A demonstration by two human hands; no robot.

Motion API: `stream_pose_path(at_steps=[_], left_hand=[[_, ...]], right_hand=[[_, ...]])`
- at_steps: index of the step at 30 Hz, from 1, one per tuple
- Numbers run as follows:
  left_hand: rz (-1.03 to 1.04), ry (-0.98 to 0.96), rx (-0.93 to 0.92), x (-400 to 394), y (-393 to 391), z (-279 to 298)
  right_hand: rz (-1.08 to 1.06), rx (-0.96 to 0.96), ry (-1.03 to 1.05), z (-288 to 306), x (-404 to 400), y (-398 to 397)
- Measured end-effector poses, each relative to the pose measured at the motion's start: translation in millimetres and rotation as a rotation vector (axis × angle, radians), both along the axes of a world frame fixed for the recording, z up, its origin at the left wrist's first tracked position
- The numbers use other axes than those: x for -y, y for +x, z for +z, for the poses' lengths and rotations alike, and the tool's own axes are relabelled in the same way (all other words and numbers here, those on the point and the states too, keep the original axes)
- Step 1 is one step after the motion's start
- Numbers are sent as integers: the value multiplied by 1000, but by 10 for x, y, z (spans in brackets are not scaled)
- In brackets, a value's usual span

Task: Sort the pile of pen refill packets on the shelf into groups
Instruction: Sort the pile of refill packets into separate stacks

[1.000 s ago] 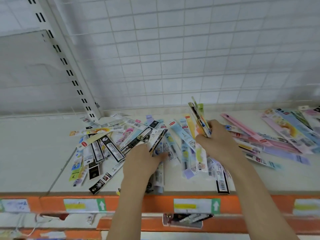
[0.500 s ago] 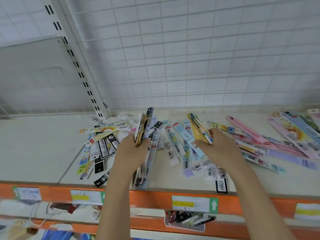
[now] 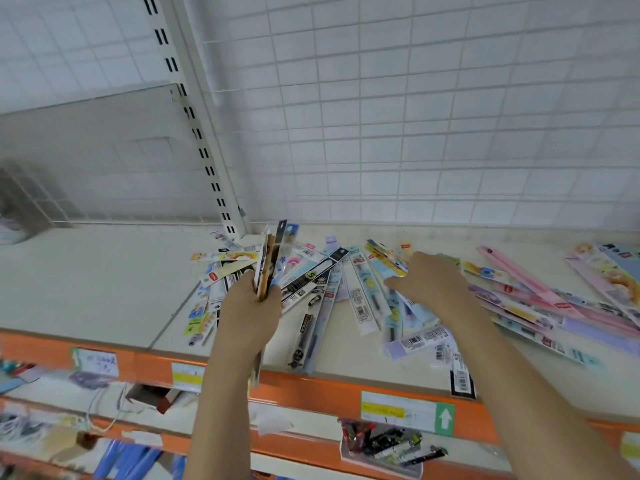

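At the far left the shelf (image 3: 86, 289) is bare, a pale cream surface with an orange front edge (image 3: 311, 389) that carries paper price labels (image 3: 407, 412). A white slotted upright post (image 3: 204, 140) comes down from the top to the back of the shelf, in front of a white wire grid wall (image 3: 415, 116). Just to the right of the foot of this post begins the pile of pen refill packets (image 3: 332, 292), long thin packets which lie fanned out flat on the shelf and overlap each other. The left hand (image 3: 251, 306) is over the left part of this pile. It is closed around a small bundle of packets (image 3: 270, 261), which stands nearly upright and sticks out above the fist, and the lower ends of the bundle hang below the hand, over the orange edge. Between the two hands lie black, white and pale blue packets, flat on the shelf, some reaching near the front edge. The right hand (image 3: 429, 282) is over the right part of the pile, palm down, and the fingers point to the left. It holds some yellow and blue packets (image 3: 388, 256) which come out at its upper left, but how firm the grip is I cannot tell. The two hands are apart, with the middle of the pile between them. To the right of the right hand there is a group of longer pink and lilac packets (image 3: 540, 299), and it reaches to the right border. Below the shelf, a small tray with pens (image 3: 384, 441) hangs from a lower orange rail.
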State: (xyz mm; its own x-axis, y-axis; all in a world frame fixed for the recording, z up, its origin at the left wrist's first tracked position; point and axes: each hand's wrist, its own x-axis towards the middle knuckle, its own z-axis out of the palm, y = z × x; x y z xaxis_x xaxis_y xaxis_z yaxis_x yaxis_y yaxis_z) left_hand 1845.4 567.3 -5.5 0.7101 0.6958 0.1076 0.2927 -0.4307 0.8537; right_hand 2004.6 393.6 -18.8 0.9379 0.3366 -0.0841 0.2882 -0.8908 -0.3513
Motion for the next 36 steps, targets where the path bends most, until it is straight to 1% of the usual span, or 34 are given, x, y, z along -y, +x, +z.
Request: stream_pose_path(at_steps=[3, 6, 11, 15, 17, 21, 27, 31, 34, 36], left_hand=[[-12, 35, -58, -11, -27, -41], [-9, 54, -130, -17, -16, -86], [-7, 154, -252, -20, 77, -180], [-27, 179, -298, 7, 165, -254], [-38, 193, -307, 12, 198, -267], [-26, 189, -281, 5, 213, -259], [6, 175, -295, -81, 181, -236], [21, 162, -290, -143, 149, -218], [32, 159, -280, -179, 139, -193], [35, 162, -288, -206, 156, -180]], right_hand=[[-9, -33, -32, -68, -13, 58], [4, -60, -6, -76, -11, 114], [49, -73, 120, 11, 13, 127], [55, -139, 260, 68, 37, 110], [32, -133, 281, 66, 36, 104], [24, -81, 221, 34, -31, 99], [102, -106, 200, 30, -244, 130], [116, -111, 124, 9, -358, 166], [107, -125, 25, -55, -420, 172], [94, -135, 15, -64, -451, 174]])
